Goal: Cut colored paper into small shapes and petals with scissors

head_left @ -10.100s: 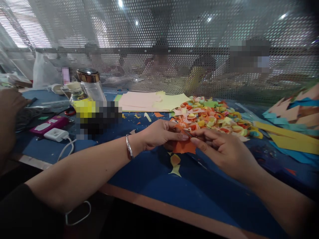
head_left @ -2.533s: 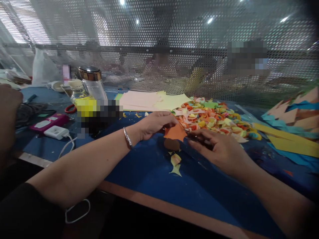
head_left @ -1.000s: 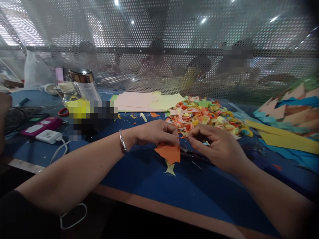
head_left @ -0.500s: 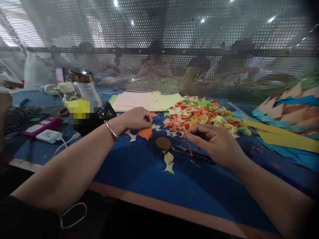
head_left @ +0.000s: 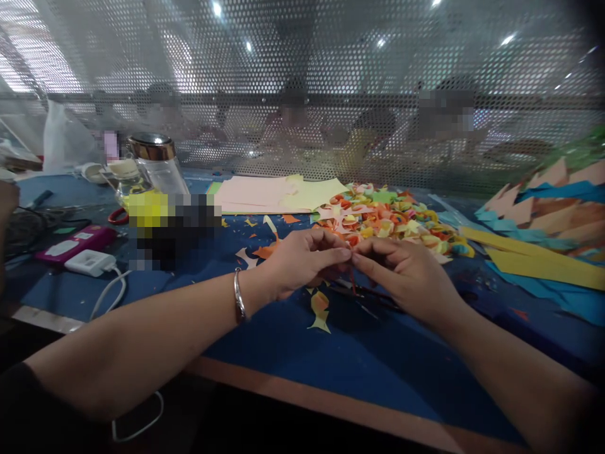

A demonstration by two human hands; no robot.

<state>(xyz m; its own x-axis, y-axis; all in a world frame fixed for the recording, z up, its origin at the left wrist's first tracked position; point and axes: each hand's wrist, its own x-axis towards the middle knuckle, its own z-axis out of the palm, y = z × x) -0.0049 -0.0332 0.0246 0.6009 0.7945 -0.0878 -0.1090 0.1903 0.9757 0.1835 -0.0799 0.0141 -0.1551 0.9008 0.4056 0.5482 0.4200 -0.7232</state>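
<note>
My left hand (head_left: 293, 265), a silver bangle at its wrist, is closed in a pinch. Its thumb and forefinger meet the fingertips of my right hand (head_left: 409, 271). What the left pinch holds is hidden. A thin orange-red paper strip (head_left: 353, 280) hangs from the pinched fingers of my right hand. Beneath the hands lie a pale yellow fish-shaped paper scrap (head_left: 320, 312) and a dark pair of scissors (head_left: 371, 295), partly covered by the right hand. Orange paper (head_left: 265, 251) pokes out behind my left hand.
Behind the hands is a heap of small coloured paper pieces (head_left: 401, 217), beside stacked pale sheets (head_left: 258, 194). Yellow strips (head_left: 543, 261) and zigzag-edged paper (head_left: 548, 202) lie at right. A lidded bottle (head_left: 158, 165) and a magenta power strip (head_left: 75, 243) stand left.
My left hand has let go of the orange paper and moved right, to the fingertips of my right hand. The right hand stays nearly still with the strip.
</note>
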